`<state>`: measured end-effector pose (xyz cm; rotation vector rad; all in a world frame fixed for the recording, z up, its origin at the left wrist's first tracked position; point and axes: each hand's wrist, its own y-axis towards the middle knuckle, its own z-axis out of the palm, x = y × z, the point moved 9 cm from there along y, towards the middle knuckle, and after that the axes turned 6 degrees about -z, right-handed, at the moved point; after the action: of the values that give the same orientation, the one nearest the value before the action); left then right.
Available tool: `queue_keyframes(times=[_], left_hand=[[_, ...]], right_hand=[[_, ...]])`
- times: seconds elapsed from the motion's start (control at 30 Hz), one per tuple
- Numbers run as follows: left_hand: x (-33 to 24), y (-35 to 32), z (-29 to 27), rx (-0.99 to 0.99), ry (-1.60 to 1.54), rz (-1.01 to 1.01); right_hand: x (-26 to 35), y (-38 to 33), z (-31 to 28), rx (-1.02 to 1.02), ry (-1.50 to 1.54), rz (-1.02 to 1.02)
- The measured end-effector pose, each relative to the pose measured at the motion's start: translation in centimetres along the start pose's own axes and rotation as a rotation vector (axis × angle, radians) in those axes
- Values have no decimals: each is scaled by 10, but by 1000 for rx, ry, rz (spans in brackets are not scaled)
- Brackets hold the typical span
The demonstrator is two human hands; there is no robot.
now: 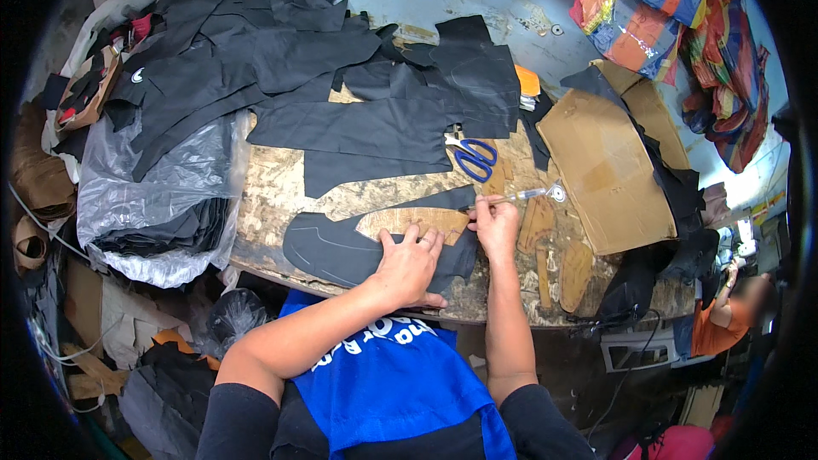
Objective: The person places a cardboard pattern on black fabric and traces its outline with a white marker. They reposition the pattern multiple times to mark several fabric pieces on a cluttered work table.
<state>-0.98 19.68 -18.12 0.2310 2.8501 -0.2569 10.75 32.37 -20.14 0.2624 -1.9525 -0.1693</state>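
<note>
My left hand (pixel 407 268) lies flat with fingers spread, pressing a tan pointed pattern template (pixel 375 222) onto a dark piece of leather-like sheet (pixel 319 249). Pale curved lines are drawn on that sheet, to the left of the hand. By the template's right end, my right hand (pixel 494 226) is closed in a pinch around a slim clear pen (pixel 530 193). The pen's tip points left toward the template's edge; whether it touches the sheet I cannot tell. Scissors with blue handles (pixel 477 160) rest just beyond my right hand, their blades partly hidden.
Large black sheets (pixel 281 60) cover the table's far left. A plastic bag (pixel 153 213) of black pieces sits left. More tan templates (pixel 576 274) lie right, before a cardboard box (pixel 609 175). Striped sacks (pixel 648 13) are at far right; another person (pixel 724 324) sits right.
</note>
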Motion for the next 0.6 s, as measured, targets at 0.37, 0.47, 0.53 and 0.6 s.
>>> queue_keyframes(times=[0.37, 0.47, 0.53, 0.6], left_hand=[[3, 14, 0, 151, 22, -29], [12, 23, 0, 220, -50, 13], [23, 32, -3, 242, -149, 52], [32, 40, -10, 234, -334, 107]], right_hand=[[7, -28, -22, -281, 10, 34], [55, -40, -5, -92, -401, -378], [69, -53, 4, -41, -446, -499], [69, -58, 3, -51, -346, -484]])
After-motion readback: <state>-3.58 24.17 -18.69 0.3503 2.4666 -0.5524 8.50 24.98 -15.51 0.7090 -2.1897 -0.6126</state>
